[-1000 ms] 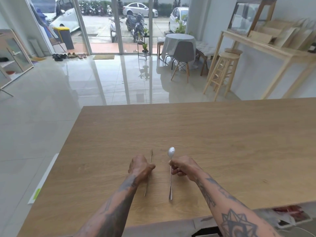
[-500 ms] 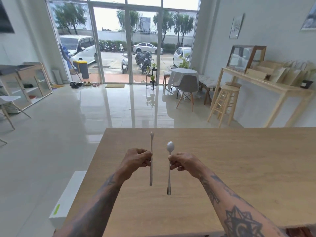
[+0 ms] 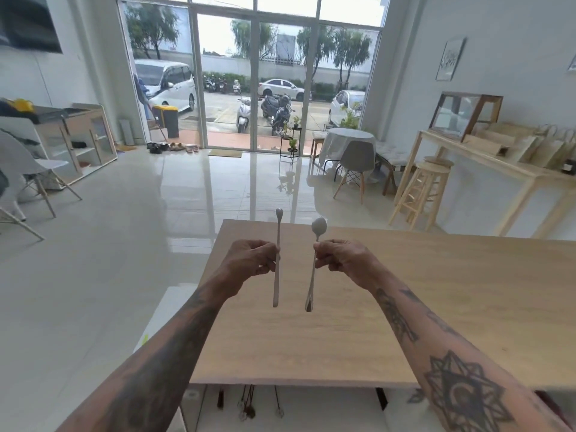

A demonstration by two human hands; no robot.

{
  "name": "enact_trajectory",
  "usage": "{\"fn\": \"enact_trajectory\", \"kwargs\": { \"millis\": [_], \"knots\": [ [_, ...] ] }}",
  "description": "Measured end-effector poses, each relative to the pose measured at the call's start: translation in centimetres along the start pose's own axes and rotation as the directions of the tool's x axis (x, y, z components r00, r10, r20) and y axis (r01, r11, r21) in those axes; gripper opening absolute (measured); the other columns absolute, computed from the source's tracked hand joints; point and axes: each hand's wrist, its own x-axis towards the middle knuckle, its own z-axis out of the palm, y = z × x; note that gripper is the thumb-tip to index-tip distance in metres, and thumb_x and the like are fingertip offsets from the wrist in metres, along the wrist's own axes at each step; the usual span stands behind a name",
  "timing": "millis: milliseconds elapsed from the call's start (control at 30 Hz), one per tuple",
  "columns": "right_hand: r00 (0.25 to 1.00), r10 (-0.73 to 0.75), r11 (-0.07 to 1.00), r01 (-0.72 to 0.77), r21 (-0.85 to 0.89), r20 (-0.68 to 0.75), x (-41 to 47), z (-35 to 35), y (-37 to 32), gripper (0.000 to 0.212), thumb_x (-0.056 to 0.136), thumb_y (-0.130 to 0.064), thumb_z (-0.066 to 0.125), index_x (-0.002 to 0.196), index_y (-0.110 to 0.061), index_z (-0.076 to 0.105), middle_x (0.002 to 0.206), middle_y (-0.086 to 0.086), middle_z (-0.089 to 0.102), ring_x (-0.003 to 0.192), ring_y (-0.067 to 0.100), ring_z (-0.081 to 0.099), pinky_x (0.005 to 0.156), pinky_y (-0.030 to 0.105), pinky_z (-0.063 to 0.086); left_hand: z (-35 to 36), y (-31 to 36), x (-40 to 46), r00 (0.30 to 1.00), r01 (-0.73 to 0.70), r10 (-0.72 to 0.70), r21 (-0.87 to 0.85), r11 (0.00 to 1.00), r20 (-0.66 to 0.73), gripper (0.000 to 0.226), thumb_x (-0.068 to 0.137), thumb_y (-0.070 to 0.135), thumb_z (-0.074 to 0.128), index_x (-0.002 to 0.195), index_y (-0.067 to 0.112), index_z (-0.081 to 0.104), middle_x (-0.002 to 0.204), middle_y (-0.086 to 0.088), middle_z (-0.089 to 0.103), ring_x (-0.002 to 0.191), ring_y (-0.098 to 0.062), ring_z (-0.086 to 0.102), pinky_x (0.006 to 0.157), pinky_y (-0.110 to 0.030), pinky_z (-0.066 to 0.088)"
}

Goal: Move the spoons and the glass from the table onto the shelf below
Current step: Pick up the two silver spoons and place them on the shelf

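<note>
My left hand is shut on a long thin metal spoon, held upright above the wooden table with its bowl edge-on at the top. My right hand is shut on a second long spoon, also upright, its round bowl facing me. Both spoons hang clear of the tabletop, side by side and a little apart. No glass shows in this view. Under the table's near edge a white shelf is partly visible, with several utensils lying on it.
The table's left edge drops to a glossy tiled floor. A white box stands on the floor by the table's left side. White chairs are far left; a wooden stool and a counter are far right.
Both hands have lifted their spoons off the table and raised them upright. The view has tilted up and back, so the table's near edge and the shelf below now show.
</note>
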Motion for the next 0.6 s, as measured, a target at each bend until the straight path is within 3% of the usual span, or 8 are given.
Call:
{"fn": "enact_trajectory", "kwargs": {
  "millis": [200,367,467,600],
  "knots": [
    [0.993,0.089,0.996,-0.089,0.003,0.079,-3.8,2.7,3.9,0.008,0.088,-0.017,0.071,0.086,-0.009,0.072,0.081,0.01,0.069,0.065,0.015,0.07,0.054,0.021,0.039,0.3,-3.1,-6.2,0.993,0.09,-0.09,-0.003,0.996,-0.079,0.014,0.091,0.009,0.064,0.086,-0.001,0.073,0.067,-0.006,0.066,0.056,-0.014,0.057,0.06,-0.024,0.05],
    [0.968,0.197,0.979,-0.201,0.014,0.154,-8.1,4.3,9.6,0.018,0.091,-0.016,0.067,0.102,-0.003,0.07,0.088,0.012,0.068,0.066,0.014,0.066,0.057,0.023,0.037,2.3,-9.1,-11.3,0.97,0.229,-0.234,-0.067,0.971,-0.067,0.011,0.089,0.01,0.066,0.082,0.005,0.074,0.067,-0.004,0.068,0.054,-0.011,0.059,0.058,-0.023,0.049],
    [0.936,0.295,0.953,-0.303,0.016,0.191,-11.5,5.3,14.5,0.019,0.092,-0.016,0.065,0.106,-0.003,0.068,0.088,0.011,0.067,0.067,0.014,0.063,0.057,0.023,0.036,3.6,-14.2,-14.5,0.943,0.326,-0.33,-0.082,0.942,-0.042,0.014,0.088,0.014,0.07,0.077,0.009,0.076,0.064,-0.002,0.068,0.051,-0.009,0.058,0.05,-0.019,0.05],
    [0.879,0.431,0.901,-0.429,-0.056,0.204,-14.5,6.0,20.7,0.025,0.091,-0.015,0.068,0.105,0.005,0.07,0.083,0.01,0.07,0.065,0.012,0.064,0.06,0.023,0.041,4.4,-19.9,-18.8,0.9,0.422,-0.429,-0.098,0.901,-0.069,0.011,0.086,0.015,0.073,0.086,0.004,0.078,0.06,0.0,0.069,0.048,-0.006,0.058,0.051,-0.017,0.051]
  ]
}}
